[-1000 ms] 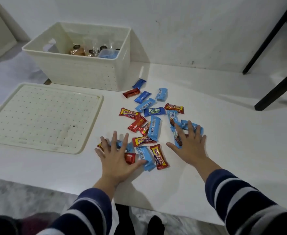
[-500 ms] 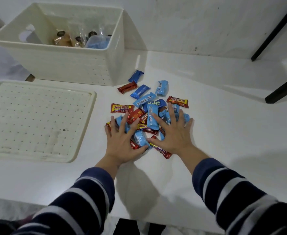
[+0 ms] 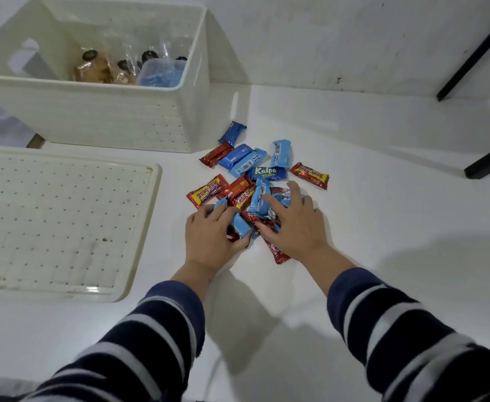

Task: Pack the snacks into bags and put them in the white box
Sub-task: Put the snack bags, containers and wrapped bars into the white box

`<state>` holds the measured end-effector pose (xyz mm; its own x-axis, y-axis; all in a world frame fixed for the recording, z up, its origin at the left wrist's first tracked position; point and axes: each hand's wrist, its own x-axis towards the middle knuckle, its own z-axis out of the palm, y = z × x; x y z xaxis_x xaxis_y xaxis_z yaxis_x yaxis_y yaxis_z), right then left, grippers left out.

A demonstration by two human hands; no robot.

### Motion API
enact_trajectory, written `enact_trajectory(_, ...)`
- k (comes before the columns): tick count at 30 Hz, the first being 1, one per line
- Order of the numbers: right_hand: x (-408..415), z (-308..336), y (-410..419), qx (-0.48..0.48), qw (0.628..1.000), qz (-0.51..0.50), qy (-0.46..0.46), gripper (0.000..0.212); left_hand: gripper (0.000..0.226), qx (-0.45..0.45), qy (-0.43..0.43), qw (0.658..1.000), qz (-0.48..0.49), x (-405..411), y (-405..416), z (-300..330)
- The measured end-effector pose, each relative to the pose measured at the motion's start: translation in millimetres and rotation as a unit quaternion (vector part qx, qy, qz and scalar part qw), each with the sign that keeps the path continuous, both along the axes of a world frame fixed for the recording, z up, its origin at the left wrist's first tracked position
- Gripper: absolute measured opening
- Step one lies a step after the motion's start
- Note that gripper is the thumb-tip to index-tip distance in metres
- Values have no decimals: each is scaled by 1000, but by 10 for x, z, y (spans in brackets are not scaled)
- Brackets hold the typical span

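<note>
A white counter [image 3: 383,227] carried everything, with a pale wall behind it and two dark table legs [image 3: 475,53] at the far right. On its far left stood the white box [image 3: 107,117], open at the top, its walls dotted with small holes and a handle slot in the side facing the snacks. Inside it, toward the near right corner, lay clear bags [image 3: 122,68] holding brownish snacks and a bluish one; what exactly they held could not be told. In front of the box, flat on the counter, lay the white perforated lid [image 3: 58,221]. To the right of the lid and just beside the box's near corner was the heap of snacks [image 3: 255,181], small bars in blue and red wrappers, some overlapping, none of them bagged. Two arms in dark sleeves with white stripes [image 3: 406,329] reached in from the near edge. The left hand [image 3: 209,236] sat at the near left of the heap, fingers curled round a blue bar [image 3: 241,226] with the thumb beneath it. The right hand [image 3: 296,224] lay on the near right of the heap with fingers spread and fairly straight, pressing down on blue and red bars. A Kalpa bar [image 3: 267,173] and a red Beng-Beng bar [image 3: 310,175] lay just beyond its fingertips, untouched.
</note>
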<state>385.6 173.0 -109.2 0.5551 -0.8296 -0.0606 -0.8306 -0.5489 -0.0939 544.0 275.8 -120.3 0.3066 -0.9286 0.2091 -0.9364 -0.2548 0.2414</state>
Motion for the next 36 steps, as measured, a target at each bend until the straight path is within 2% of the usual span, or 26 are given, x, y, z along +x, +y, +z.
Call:
enact_trajectory(4,-15,46,-2,9,1000,18,7,67,54,-8,15,1000,24,-54,60,-16)
enact_trajectory(11,-86,139,293,27,999,29,1,46,42,-25,25,999,39,-147,293,46)
enact_trajectory(19,-314,109,458,35,999,34,-2,47,46,-34,39,993,108,-260,721,121)
enact_trajectory(24,-312,279,526,41,993,0,-109,35,46,-42,96,982,156,-316,833,288)
enact_trajectory(32,-152,852,470,9,978,21,-206,29,44,-100,86,972,197,-189,878,806)
enact_trajectory(36,51,1228,408,-3,974,53,-220,29,45,-134,65,964,219,37,863,1189)
